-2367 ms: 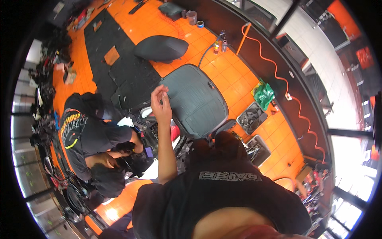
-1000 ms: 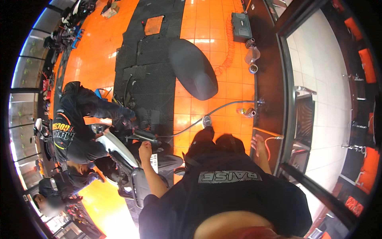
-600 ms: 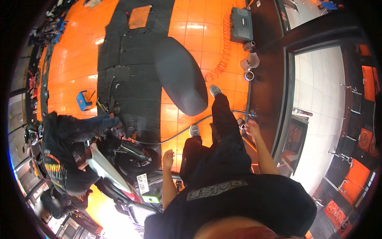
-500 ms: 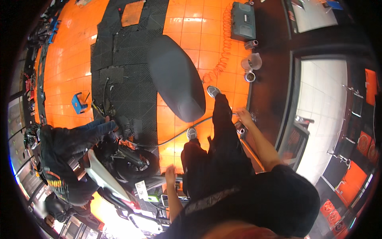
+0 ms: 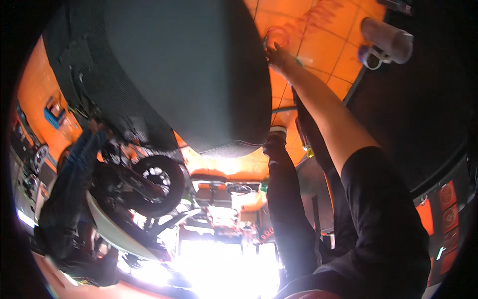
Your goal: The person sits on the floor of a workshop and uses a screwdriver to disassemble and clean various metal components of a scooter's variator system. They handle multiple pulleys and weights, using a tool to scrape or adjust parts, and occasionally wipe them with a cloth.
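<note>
A dark grey motorcycle seat fills the upper middle of the view, close to me. My right arm stretches up along its right side. My right hand is at the seat's right edge, just below the end loops of a red coiled air hose. Its fingers are blurred and partly dark, so whether they touch the seat or the hose is unclear. My left hand is out of view, possibly behind the seat.
At left, a motorcycle with a black rear wheel and pale bodywork stands beside another person in jeans. A blue step stool is on the orange floor. A translucent jug and a cup stand at upper right.
I have bent closer to the seat, which looks far larger. My right hand has moved forward to its right edge near the red coil. My left hand has left the view.
</note>
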{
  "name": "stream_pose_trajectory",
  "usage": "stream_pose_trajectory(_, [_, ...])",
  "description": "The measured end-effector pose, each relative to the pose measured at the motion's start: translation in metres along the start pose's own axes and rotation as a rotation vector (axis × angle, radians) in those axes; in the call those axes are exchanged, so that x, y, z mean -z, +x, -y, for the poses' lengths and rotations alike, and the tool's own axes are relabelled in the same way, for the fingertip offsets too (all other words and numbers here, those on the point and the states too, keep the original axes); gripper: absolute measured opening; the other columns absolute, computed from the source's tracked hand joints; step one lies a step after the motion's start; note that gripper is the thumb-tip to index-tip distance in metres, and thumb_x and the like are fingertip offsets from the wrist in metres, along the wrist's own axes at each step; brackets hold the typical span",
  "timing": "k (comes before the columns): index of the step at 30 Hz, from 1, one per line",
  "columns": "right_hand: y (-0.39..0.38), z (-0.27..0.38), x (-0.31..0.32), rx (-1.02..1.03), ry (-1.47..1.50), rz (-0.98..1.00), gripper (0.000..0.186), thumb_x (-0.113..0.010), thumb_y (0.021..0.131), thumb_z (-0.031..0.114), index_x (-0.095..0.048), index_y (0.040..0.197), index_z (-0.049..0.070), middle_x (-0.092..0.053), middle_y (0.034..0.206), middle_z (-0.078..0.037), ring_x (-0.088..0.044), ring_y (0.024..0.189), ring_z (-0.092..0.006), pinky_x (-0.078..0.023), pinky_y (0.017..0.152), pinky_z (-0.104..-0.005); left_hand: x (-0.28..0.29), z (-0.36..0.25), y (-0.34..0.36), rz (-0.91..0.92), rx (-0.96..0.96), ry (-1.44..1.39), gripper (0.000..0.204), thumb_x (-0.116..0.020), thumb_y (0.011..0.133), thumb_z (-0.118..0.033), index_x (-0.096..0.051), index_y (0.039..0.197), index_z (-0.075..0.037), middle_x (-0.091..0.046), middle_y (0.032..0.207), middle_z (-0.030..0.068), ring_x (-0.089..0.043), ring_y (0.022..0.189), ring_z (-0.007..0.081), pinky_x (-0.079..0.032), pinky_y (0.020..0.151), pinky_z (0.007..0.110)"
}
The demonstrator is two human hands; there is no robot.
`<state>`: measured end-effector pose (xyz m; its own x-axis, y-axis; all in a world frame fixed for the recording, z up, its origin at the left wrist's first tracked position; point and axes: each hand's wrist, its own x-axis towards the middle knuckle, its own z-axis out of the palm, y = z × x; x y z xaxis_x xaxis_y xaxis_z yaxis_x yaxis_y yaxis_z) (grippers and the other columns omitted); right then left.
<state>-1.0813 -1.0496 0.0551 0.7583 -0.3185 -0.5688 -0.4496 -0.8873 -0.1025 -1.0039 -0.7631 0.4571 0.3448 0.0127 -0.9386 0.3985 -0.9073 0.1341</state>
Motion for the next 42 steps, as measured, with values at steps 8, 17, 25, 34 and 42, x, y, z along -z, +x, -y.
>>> stream_pose_trajectory(8, [-0.016,0.023,-0.071,-0.120,0.070,0.190,0.029,-0.055,0.093,0.023,-0.060,0.119,0.013,-0.061,0.120,-0.011,-0.051,0.122,-0.0300,-0.041,0.096,-0.0467,-0.054,0.013,0.065,-0.156,0.027,-0.257,0.026,-0.054,0.100,-0.029,-0.063,0.105,-0.004,-0.060,0.083,0.0021,-0.056,0.073,0.0088,-0.046,0.063,0.025])
stream_pose_trajectory(17, [-0.050,-0.056,-0.053,-0.143,-0.080,0.327,0.032,-0.054,0.095,0.029,-0.059,0.119,0.008,-0.063,0.115,-0.019,-0.059,0.111,-0.0366,-0.045,0.091,-0.0481,-0.027,0.175,-0.103,-0.380,0.337,-0.429,0.028,-0.054,0.100,-0.028,-0.063,0.106,-0.002,-0.064,0.085,0.0047,-0.060,0.076,0.0107,-0.048,0.066,0.026])
stream_pose_trajectory(25, [-0.193,-0.067,0.204,-0.362,0.748,0.477,0.044,-0.063,0.089,0.024,-0.051,0.128,0.006,-0.064,0.114,-0.024,-0.062,0.107,-0.0410,-0.048,0.090,-0.0474,-0.004,0.293,-0.166,-0.526,0.341,-0.653,0.029,-0.055,0.100,-0.028,-0.063,0.107,0.000,-0.068,0.087,0.0070,-0.063,0.079,0.0123,-0.050,0.069,0.028])
stream_pose_trajectory(34, [-0.311,0.151,0.526,0.462,0.747,0.467,0.040,-0.068,0.092,0.031,-0.062,0.123,0.007,-0.070,0.108,-0.013,-0.068,0.099,-0.0226,-0.051,0.086,-0.0350,0.132,0.119,-0.116,-0.383,-0.350,-1.249,0.036,-0.056,0.099,-0.030,-0.059,0.118,0.000,-0.065,0.110,0.0131,-0.064,0.100,0.0212,-0.051,0.084,0.033])
stream_pose_trajectory(42, [-0.349,0.367,0.607,1.076,0.432,0.895,0.030,-0.066,0.094,0.027,-0.063,0.116,0.006,-0.067,0.090,-0.002,-0.059,0.081,-0.0125,-0.049,0.077,-0.0294,0.170,0.200,-0.190,-0.788,-0.845,-2.274,0.025,-0.055,0.100,-0.031,-0.057,0.112,-0.009,-0.060,0.099,0.0070,-0.061,0.092,0.0229,-0.049,0.084,0.036])
